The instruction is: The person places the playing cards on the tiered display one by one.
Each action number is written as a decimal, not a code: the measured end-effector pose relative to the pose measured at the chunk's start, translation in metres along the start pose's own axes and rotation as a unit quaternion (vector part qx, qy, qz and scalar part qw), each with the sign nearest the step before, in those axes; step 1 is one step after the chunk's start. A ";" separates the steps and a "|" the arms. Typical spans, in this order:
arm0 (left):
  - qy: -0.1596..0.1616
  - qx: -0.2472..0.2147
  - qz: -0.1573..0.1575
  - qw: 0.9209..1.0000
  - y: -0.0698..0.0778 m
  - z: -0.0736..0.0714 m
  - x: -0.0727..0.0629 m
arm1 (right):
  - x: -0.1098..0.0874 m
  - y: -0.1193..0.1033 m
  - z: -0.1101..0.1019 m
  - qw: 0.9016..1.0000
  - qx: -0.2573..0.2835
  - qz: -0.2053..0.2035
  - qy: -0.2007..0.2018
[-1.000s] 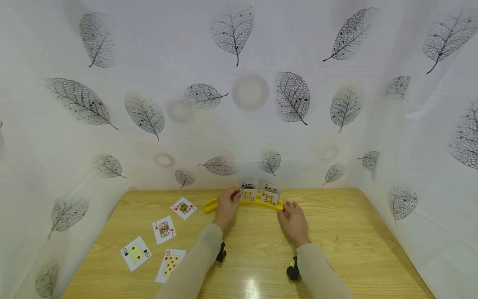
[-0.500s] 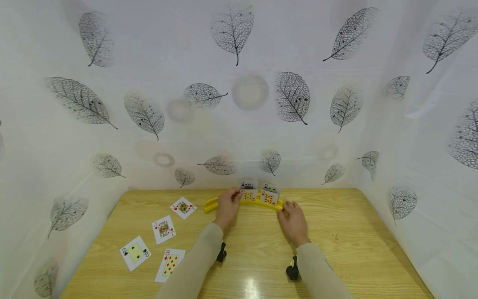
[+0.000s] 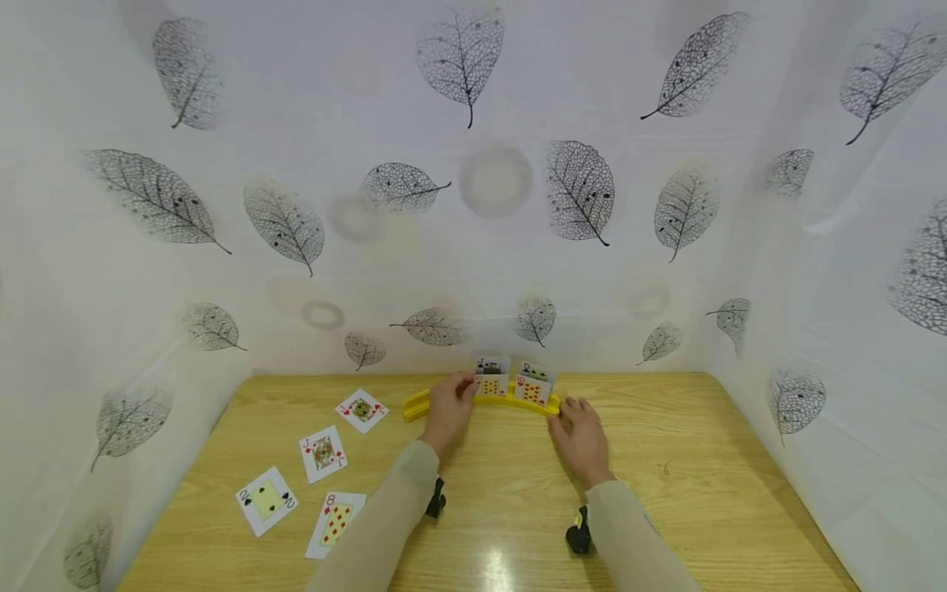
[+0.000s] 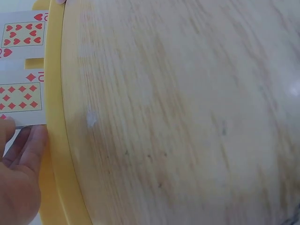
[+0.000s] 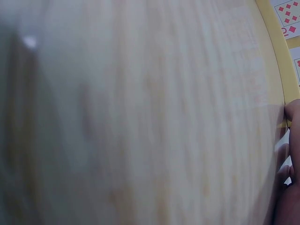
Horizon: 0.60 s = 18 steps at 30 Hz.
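Observation:
A curved yellow card holder (image 3: 512,402) stands near the back of the table. In its slots are a ten of diamonds (image 3: 491,386) and, to the right, a ten of hearts (image 3: 533,390). Behind them rise a black jack (image 3: 490,367) and another black-suited card (image 3: 536,371), partly covered. My left hand (image 3: 449,415) pinches the left edge of the ten of diamonds; the left wrist view shows thumb and fingers at that card (image 4: 21,96). With thumb and fingers about the holder's right end, my right hand (image 3: 582,441) grips it; the fingers are partly hidden in the right wrist view.
Left of the left arm lie a jack of hearts (image 3: 362,410), a jack of diamonds (image 3: 323,454), a spade card (image 3: 266,501) and an eight of diamonds (image 3: 336,524), partly under the sleeve. A leaf-patterned curtain (image 3: 496,255) closes off the table's (image 3: 710,493) back and sides.

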<state>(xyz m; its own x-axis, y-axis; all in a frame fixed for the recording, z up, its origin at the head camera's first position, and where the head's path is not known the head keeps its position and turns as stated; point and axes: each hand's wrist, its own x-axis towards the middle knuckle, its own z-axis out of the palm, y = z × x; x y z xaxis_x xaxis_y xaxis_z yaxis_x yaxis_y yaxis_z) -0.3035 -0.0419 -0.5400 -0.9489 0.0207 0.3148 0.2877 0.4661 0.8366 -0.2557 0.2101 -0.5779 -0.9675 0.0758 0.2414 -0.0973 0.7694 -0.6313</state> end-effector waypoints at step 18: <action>0.004 -0.012 -0.018 1.000 -0.002 -0.011 -0.004 | 0.000 0.000 0.000 1.000 0.002 0.015 -0.014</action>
<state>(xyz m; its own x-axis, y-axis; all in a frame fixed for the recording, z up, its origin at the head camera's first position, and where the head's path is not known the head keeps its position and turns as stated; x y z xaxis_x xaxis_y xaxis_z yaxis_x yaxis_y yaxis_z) -0.2987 -0.0529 -0.5379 -0.9578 -0.0029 0.2873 0.2561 0.4451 0.8581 -0.2561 0.2103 -0.5782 -0.9760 0.0818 0.2018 -0.0685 0.7644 -0.6411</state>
